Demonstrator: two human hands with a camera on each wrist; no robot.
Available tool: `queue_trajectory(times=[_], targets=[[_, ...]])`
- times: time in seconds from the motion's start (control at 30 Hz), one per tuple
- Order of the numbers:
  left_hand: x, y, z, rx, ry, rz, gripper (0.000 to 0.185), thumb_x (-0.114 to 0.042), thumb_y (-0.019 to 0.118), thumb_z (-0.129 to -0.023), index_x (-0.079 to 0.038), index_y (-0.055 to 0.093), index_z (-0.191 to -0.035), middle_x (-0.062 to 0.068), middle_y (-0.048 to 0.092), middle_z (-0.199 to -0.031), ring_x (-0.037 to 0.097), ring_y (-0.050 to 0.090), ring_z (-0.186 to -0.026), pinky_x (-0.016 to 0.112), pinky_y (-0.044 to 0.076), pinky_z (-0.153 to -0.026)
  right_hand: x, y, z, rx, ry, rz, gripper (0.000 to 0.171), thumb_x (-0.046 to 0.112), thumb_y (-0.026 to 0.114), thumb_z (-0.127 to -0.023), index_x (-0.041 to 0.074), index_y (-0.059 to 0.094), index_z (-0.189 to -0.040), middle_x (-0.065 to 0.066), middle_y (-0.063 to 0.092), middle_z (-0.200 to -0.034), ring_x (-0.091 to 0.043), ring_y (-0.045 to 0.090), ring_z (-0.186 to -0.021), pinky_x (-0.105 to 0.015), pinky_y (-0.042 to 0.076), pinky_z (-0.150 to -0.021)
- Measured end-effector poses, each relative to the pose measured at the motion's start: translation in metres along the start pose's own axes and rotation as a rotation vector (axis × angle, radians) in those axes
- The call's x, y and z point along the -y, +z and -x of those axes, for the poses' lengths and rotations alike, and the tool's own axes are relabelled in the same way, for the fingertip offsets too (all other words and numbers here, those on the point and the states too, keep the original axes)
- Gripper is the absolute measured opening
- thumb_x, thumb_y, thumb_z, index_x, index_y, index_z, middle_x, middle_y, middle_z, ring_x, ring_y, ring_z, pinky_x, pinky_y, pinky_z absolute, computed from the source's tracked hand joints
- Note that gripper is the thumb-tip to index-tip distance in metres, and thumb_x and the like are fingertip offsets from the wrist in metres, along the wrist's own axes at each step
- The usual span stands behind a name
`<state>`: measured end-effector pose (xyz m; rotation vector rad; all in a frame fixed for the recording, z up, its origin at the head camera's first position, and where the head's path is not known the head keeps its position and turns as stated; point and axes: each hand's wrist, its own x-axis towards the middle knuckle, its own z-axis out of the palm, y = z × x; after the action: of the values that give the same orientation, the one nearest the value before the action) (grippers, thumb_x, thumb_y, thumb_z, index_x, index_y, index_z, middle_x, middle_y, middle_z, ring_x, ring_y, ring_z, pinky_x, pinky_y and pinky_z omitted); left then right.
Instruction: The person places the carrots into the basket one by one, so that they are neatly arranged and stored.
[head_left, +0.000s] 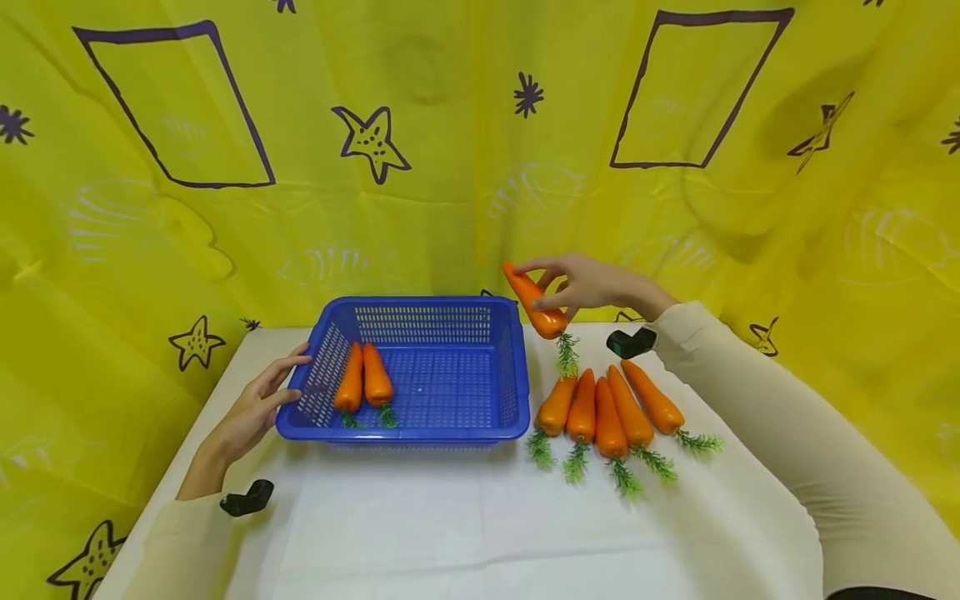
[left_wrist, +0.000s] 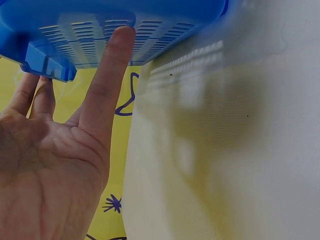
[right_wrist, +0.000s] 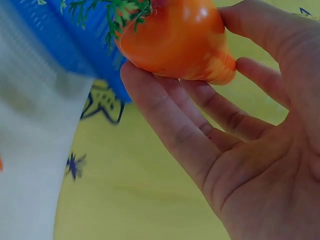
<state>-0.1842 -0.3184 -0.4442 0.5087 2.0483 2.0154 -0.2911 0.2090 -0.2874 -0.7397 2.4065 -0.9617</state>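
Note:
My right hand [head_left: 581,283] pinches an orange carrot [head_left: 536,304] with a green leafy top, held in the air just past the basket's right rim. In the right wrist view, the thumb and fingertips lie against the carrot [right_wrist: 175,40]. My left hand [head_left: 255,408] touches the left side of a blue plastic basket [head_left: 405,434], its digits extended. From the left wrist, a straight digit meets the slotted wall of the basket [left_wrist: 165,12]. Two carrots [head_left: 377,379] lie side by side in the basket's left part.
Several more carrots [head_left: 611,421] lie fanned out on the white tablecloth [head_left: 465,533], right of the basket, leafy ends toward me. A yellow patterned curtain [head_left: 450,233] hangs behind the table and along both sides.

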Motion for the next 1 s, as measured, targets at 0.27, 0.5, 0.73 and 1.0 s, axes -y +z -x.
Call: queue_trajectory(times=[0.27,0.5,0.73,1.0], targets=[[0.0,0.0,0.001,0.015,0.023,0.021,0.049,0.001,0.045,-0.107,-0.004,0.037,-0.155,0.003,0.001,-0.174,-0.005,0.044,-0.135,0.029,0.057,-0.093,0.016,0.018,-0.031,0.013,-0.044,-0.043,0.064,0.023,0.071,-0.098,0.024,0.045,-0.156,-0.019,0.062,-0.128,-0.031,0.071,-0.084,-0.041,0.063,-0.068],[0.0,-0.001,0.001,0.017,0.025,0.018,0.049,0.002,0.045,-0.107,-0.005,0.037,-0.155,0.004,0.0,-0.174,-0.007,0.042,-0.136,0.029,0.057,-0.093,0.022,0.038,-0.057,0.051,-0.073,-0.086,0.064,0.022,0.072,-0.097,0.023,0.046,-0.156,-0.02,0.061,-0.13,-0.028,0.071,-0.091,-0.05,0.063,-0.074],[-0.001,-0.001,-0.002,0.016,0.015,0.005,0.051,0.001,0.046,-0.106,-0.005,0.035,-0.155,0.004,0.0,-0.174,-0.007,0.041,-0.136,0.028,0.057,-0.093,0.029,0.059,-0.079,0.092,-0.074,-0.163,0.063,0.018,0.071,-0.098,0.021,0.046,-0.156,-0.02,0.061,-0.128,-0.029,0.07,-0.094,-0.051,0.063,-0.076],[-0.001,-0.001,-0.001,0.007,0.002,0.018,0.05,0.001,0.047,-0.106,-0.007,0.038,-0.155,0.006,-0.002,-0.174,-0.006,0.043,-0.134,0.03,0.058,-0.091,0.033,0.089,-0.106,0.133,-0.085,-0.151,0.062,0.017,0.071,-0.097,0.019,0.048,-0.155,-0.02,0.062,-0.124,-0.028,0.069,-0.092,-0.052,0.063,-0.076]])
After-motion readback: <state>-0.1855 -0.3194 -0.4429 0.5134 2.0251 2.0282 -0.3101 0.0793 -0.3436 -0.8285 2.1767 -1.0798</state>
